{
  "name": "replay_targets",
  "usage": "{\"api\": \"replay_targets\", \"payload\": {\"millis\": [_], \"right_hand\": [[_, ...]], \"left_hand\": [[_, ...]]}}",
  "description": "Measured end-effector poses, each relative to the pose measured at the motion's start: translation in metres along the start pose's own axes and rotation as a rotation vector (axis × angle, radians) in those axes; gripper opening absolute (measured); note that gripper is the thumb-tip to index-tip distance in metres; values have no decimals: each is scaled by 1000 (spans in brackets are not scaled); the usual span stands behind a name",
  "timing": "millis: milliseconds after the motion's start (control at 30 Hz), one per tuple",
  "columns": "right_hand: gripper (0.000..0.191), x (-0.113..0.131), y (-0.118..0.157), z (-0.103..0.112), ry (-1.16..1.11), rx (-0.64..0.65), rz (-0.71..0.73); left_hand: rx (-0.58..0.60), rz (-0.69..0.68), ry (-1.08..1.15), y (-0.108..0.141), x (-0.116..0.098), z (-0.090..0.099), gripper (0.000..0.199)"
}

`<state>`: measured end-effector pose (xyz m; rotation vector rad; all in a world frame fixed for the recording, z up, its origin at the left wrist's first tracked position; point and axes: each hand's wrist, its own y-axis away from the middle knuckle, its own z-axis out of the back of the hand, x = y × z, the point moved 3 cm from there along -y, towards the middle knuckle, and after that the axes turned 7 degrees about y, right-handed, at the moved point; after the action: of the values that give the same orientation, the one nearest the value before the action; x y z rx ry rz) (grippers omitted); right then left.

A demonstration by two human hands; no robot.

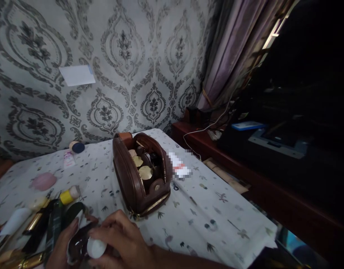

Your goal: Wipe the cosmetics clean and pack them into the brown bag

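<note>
My left hand [61,243] is closed around a dark, glossy object [78,243] with a crumpled white edge, at the bottom of the view. Its exact kind I cannot make out. My right hand [127,239] grips a white rounded cap [96,247] between thumb and fingers, right beside the dark object. Whether the two are joined is hidden. Just beyond my hands stands a brown leather toiletry bag [127,186], unzipped. Inside it are gold round lids [146,173] and several dark items.
Cosmetics lie at the left, among them a white tube [16,221] and a yellow-banded bottle [69,195]. Farther back are a pink pad [43,181], a pink tube [68,160] and a dark round item [78,147]. A white cable [216,120] crosses the red-brown ledge [185,130] at right.
</note>
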<state>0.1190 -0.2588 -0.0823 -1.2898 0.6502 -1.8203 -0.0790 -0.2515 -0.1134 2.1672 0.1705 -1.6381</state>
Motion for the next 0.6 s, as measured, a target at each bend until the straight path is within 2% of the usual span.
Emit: {"api": "replay_targets", "payload": {"millis": [67, 133, 200, 300, 433, 600], "right_hand": [[46, 2, -2, 2, -11, -20, 2], [46, 4, -3, 3, -11, -13, -8], [46, 5, -4, 3, 0, -4, -22], [44, 5, -3, 3, 1, 12, -48], [42, 7, -5, 6, -20, 32, -53], [39, 13, -11, 13, -23, 39, -30]], "left_hand": [[4, -140, -182, -5, 1, 11, 37], [14, -338, -378, -11, 3, 23, 46], [55, -454, -463, -15, 9, 30, 58], [98, -542, -507, -17, 15, 33, 62], [85, -635, -581, -13, 10, 30, 63], [181, -555, -573, -10, 9, 24, 60]]}}
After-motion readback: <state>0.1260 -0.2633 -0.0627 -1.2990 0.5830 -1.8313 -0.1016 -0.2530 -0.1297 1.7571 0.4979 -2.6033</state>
